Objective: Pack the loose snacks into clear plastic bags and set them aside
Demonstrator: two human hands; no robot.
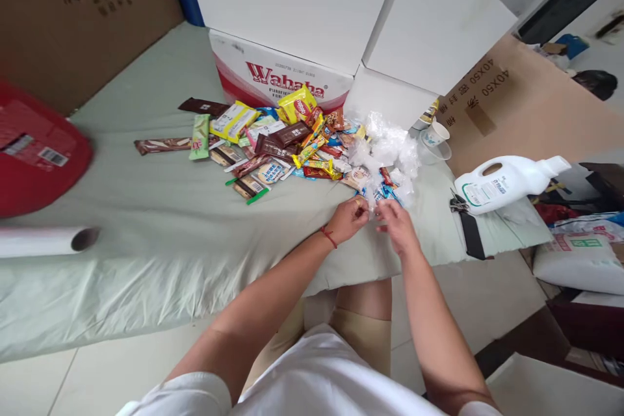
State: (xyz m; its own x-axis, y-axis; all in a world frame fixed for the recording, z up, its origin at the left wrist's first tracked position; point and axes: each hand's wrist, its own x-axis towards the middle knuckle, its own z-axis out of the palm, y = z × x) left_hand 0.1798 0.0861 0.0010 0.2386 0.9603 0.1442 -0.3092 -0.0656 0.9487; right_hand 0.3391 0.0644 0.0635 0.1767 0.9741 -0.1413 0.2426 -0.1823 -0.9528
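Note:
My left hand (350, 218) is closed in a pinch at the near edge of a crumpled clear plastic bag (385, 143). Just to its right, my right hand (398, 226) has its fingers apart, with the tips beside the same plastic. Small blue-and-white wrapped snacks (386, 192) lie in or under the plastic, right behind both hands; which of the two I cannot tell. To the left spreads a pile of packaged snacks: a yellow packet (298, 105), dark brown bars (292, 134), a green packet (199, 136) and biscuit packs (271, 172).
Behind the pile stands a Wahaha carton (287, 75) with white boxes (297, 0) above. A white detergent bottle (507, 183), black phone-like object (472, 234) and paper cup (435, 135) are at right. A red container (39, 149) and white roll (43, 240) sit left.

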